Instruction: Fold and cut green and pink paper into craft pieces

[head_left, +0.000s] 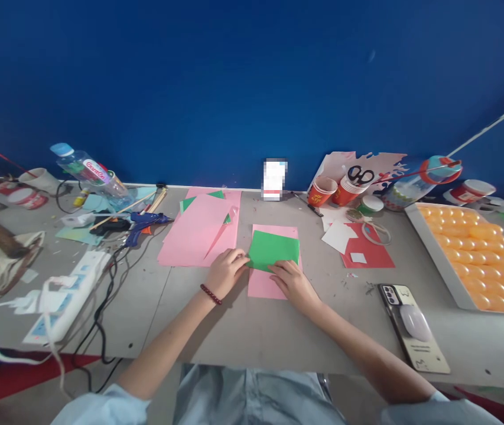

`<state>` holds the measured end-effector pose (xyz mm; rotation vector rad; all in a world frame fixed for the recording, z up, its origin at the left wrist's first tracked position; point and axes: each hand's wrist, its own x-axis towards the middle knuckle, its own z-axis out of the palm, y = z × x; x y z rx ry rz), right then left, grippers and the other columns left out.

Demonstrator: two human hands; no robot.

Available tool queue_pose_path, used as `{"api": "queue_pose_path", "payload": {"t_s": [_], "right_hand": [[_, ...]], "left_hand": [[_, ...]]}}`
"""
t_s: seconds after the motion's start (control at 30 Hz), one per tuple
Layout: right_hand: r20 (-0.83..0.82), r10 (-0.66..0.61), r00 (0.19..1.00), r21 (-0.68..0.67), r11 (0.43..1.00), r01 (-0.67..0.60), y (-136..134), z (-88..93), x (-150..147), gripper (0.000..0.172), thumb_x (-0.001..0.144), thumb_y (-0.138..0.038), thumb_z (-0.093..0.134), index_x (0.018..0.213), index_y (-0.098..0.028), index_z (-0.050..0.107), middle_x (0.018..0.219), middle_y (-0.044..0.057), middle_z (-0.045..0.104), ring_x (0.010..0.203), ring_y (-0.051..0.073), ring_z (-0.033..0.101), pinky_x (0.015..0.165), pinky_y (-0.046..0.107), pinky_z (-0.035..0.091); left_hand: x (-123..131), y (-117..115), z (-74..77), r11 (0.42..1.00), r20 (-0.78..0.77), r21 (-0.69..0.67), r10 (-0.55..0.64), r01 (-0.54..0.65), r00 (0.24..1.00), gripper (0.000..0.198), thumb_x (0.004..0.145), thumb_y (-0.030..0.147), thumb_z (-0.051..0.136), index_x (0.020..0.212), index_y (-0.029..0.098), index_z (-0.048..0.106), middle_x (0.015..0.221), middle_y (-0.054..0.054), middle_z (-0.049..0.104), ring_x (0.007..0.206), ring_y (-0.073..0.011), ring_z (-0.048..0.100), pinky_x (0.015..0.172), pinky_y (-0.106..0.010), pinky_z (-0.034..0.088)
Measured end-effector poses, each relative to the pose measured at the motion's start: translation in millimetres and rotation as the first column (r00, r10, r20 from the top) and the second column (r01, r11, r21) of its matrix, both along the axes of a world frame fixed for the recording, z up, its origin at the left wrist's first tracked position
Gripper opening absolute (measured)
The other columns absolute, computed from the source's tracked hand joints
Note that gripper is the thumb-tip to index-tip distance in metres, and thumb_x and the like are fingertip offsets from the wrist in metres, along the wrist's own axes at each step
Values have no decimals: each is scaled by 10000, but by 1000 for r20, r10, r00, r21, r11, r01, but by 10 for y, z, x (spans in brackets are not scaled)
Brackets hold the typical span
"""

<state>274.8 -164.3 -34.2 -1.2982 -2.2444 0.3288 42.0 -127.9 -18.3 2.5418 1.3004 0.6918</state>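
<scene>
Left hand [226,270], right hand [295,284] on green paper [273,249] — pink sheet [264,287] beneath.

Upper sheet [273,248] on lower sheet [267,285]; glue gun [140,228] left, phone [424,349] right

Right grip [295,284]: gap before phone [420,349]

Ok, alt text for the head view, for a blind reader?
A person's left hand and right hand touch the near part of a green sheet lying over a pink sheet on a grey table. Pink papers lie to the left; a phone and a tray of round orange items, to the right.
</scene>
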Motion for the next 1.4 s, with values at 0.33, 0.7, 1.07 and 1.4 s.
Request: {"api": "queue_pose_path", "payload": {"t_s": [0.33, 0.7, 1.07, 1.4], "right_hand": [[79, 17, 997, 143, 989, -28, 73, 6, 61, 250, 942, -182, 422, 938, -176, 672, 878, 77, 673, 838, 191, 582, 763, 329, 471], [-299, -221, 928, -348, 931, 109, -68, 872, 218, 168, 866, -292, 517, 852, -213, 664, 800, 20, 694, 713, 153, 618, 628, 242, 466], [-362, -239, 901, -465, 884, 47, -187, 1260, 261, 154, 837, -295, 556, 832, -220, 690, 795, 17, 703, 733, 157, 632, 651, 241, 476], [-314, -198, 929, -386, 920, 66, -280, 1351, 216, 95, 819, -254, 588, 796, -234, 678, 769, -1, 683, 698, 133, 612, 625, 223, 456]], "left_hand": [[9, 142, 4, 991, -78, 52, -119, 123, 990, 179, 939, 222, 467, 958, 200, 644, 980, -55, 660, 929, -199, 566, 801, -345, 440], [227, -104, 621, 884, 642, -446, 205, 142, 739, 147, 782, 310, 669, 807, 166, 685, 807, -52, 697, 748, -159, 621, 716, -278, 516], [330, -426, 965, 833, 653, -544, 345, 100, 674, 144, 750, 303, 688, 723, 162, 694, 731, -40, 674, 696, -147, 592, 658, -252, 493], [342, -479, 978, 762, 621, -638, 426, 109, 658, 223, 748, 348, 679, 648, 148, 675, 671, -47, 652, 656, -156, 577, 610, -254, 457]]}}
